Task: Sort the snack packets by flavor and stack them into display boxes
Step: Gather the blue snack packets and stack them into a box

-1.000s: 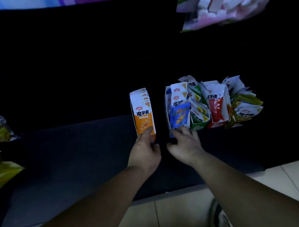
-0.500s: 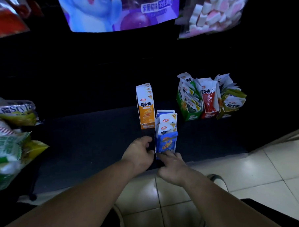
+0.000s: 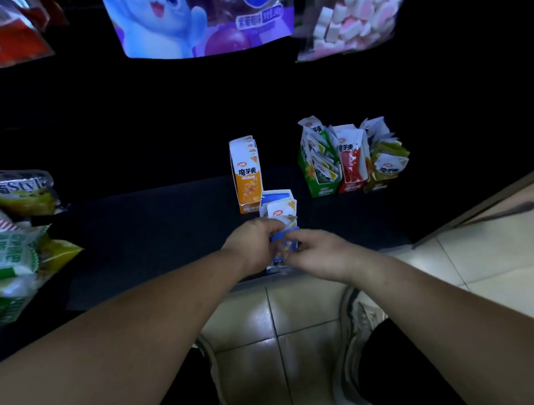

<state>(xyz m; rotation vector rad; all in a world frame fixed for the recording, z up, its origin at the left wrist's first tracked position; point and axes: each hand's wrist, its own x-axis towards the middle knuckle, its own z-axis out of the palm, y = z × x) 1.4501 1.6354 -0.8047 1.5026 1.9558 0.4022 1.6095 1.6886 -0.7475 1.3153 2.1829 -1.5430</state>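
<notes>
Curled fingers (image 3: 268, 229) of the left hand (image 3: 252, 245) and right hand (image 3: 318, 253) are being closed round the front of a blue-and-white cardboard display box (image 3: 278, 202) with packets standing in it. The box is being held at the near edge of a dark shelf (image 3: 156, 225), just in front of a tall orange-and-white carton (image 3: 247, 175).

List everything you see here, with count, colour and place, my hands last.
Orange display box: one, orange-white, upright mid-shelf.
Blue display box: one, blue-white, shelf's front edge, packets inside.
Green display box: one, green, back right, full of packets.
Red display box: one, red-white, right of the green.
Olive display box: one, yellow-green, right end of that row.
Shelf: one, dark, under all boxes.
Purple bag: one, hanging top centre.
Marshmallow bag: one, pink-white, hanging top right.
Red bag: one, top left.
Snack bags: several, green-yellow-white, left edge.
Floor: pale tiles, below.
Shoe: one clear, grey, on the floor.
Left hand: one, gripping the blue box's left side.
Right hand: one, holding its front.
</notes>
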